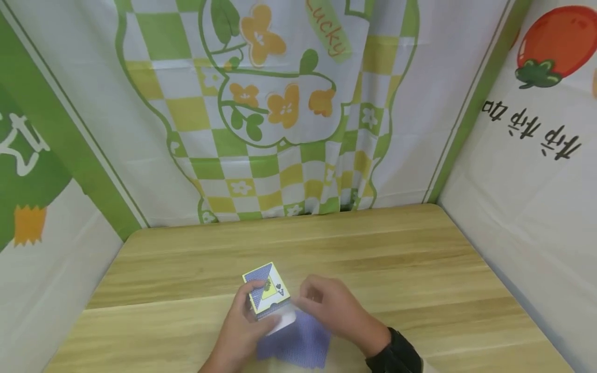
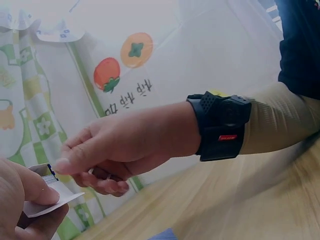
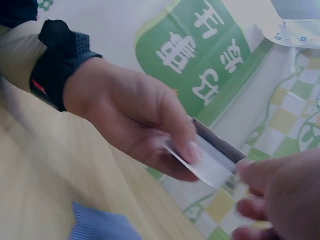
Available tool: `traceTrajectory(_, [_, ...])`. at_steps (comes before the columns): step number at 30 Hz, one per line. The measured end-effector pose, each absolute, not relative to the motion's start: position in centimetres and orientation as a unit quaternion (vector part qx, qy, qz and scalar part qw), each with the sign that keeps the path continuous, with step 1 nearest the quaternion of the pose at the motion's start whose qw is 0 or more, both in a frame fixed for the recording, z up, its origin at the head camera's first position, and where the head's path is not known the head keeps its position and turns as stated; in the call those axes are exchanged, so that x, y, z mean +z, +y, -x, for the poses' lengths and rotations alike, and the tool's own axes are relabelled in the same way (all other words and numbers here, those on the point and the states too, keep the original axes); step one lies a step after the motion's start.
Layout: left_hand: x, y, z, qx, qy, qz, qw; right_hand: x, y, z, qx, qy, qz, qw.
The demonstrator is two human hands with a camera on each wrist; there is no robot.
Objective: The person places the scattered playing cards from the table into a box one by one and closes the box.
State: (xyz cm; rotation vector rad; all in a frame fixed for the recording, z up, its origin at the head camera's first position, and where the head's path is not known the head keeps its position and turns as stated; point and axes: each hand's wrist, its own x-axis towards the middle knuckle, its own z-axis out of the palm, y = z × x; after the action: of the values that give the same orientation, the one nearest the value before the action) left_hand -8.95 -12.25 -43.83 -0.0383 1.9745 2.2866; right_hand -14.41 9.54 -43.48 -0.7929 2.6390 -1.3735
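A playing card box (image 1: 270, 290), blue-patterned with an ace on its face, is held in my left hand (image 1: 244, 324). Its white end flap (image 1: 282, 320) stands open under the left thumb. In the right wrist view, edges of cards (image 3: 215, 150) show inside the box. My right hand (image 1: 338, 308) is at the open end, its fingers loosely bent. One fingertip (image 3: 245, 169) meets the box's edge, and no card shows in its grip. Beneath both hands, blue-backed playing cards (image 1: 303, 339) lie spread on the table, partly hidden by the left hand and flap.
The wooden table (image 1: 186, 269) reaches back to a patterned curtain (image 1: 289, 171). Printed cloth walls (image 1: 522, 207) stand along both sides. A black strap (image 1: 396, 352) is around the right wrist.
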Motion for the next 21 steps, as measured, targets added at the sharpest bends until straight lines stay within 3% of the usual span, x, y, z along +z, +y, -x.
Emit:
traceTrajectory(8, [-43.8, -12.9, 9.5, 0.750, 0.661, 0.021, 0.007, -44.1, 11.5, 15.2, -0.262, 0.917, 0.283, 0.099])
traceTrajectory(16, [-43.7, -13.2, 10.0, 0.757, 0.653, 0.012, 0.018, -44.6, 11.8, 14.6, -0.164, 0.926, 0.300, 0.158])
traceTrajectory(21, [-43.9, -13.2, 9.9, 0.760, 0.649, 0.022, 0.036, -45.1, 11.4, 14.3, -0.124, 0.926, 0.320, 0.154])
